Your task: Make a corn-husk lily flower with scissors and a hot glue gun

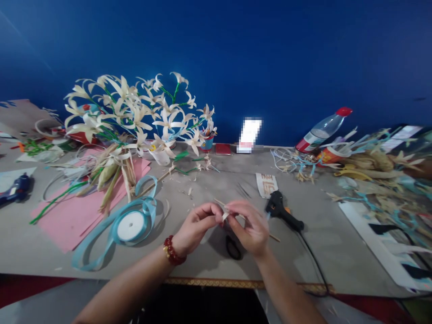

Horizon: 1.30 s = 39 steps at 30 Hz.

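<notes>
My left hand (197,225), with a red bead bracelet (173,250) at its wrist, pinches one side of a small cream strip (225,216) that looks like husk. Thumb and fingers of my right hand (250,228) close on its other side. A thin pale stick (220,202) pokes up by the right fingertips; whether it is held too, I cannot tell. Below the hands lies a black loop like a scissors handle (232,247), partly hidden. Just right of my right hand rests a black glue gun (285,213), its nozzle near a printed white packet (266,184).
Cream flowers (135,117) on green stems stand at the back left. Blue ribbon on a spool (131,225) lies beside pink paper (60,220). A second glue gun (18,189) is far left. To the right are a tilted bottle (320,130), dried husks and a white power strip (367,243).
</notes>
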### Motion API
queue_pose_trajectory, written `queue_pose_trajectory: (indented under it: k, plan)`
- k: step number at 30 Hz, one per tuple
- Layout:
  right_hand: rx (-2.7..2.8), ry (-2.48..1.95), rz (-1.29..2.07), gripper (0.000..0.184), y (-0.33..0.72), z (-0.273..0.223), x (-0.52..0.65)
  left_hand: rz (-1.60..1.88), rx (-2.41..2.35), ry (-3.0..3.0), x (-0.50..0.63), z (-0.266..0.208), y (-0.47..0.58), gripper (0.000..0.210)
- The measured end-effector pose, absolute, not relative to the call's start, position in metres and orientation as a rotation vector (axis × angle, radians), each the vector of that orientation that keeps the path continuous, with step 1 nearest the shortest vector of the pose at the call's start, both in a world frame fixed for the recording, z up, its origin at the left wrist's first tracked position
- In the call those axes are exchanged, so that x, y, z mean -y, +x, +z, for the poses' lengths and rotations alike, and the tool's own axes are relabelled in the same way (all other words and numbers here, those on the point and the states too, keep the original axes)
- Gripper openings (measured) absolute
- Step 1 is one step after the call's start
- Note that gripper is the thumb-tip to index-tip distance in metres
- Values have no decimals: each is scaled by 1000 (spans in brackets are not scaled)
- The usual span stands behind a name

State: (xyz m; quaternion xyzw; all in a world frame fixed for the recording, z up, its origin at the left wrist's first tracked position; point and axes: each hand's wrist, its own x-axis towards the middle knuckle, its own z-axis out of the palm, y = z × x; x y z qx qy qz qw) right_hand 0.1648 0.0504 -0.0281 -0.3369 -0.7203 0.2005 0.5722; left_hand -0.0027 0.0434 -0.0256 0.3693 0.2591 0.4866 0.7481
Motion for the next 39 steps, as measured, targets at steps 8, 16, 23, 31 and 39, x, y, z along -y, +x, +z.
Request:
queue_pose_trajectory:
  k: [8, 16, 23, 31, 39]
  plan:
    - [1737, -755, 416, 27, 163, -27, -47, 1048, -564, 797, -44, -24, -2, 15]
    - [1367, -970, 503, 12, 174, -39, -56, 1070, -548, 919, -42, -28, -4, 15]
    - [1836, -769, 361, 31, 172, -24, -49, 1092, -562, 983, -42, -31, -6, 14]
    - [1467, -1060, 339, 7, 178, -37, -59, 1090, -565, 1031, -43, -31, -4, 15]
    - [1492, -1075, 465, 6, 179, -41, -58, 1038, -1029, 1577, -43, 3, -21, 14]
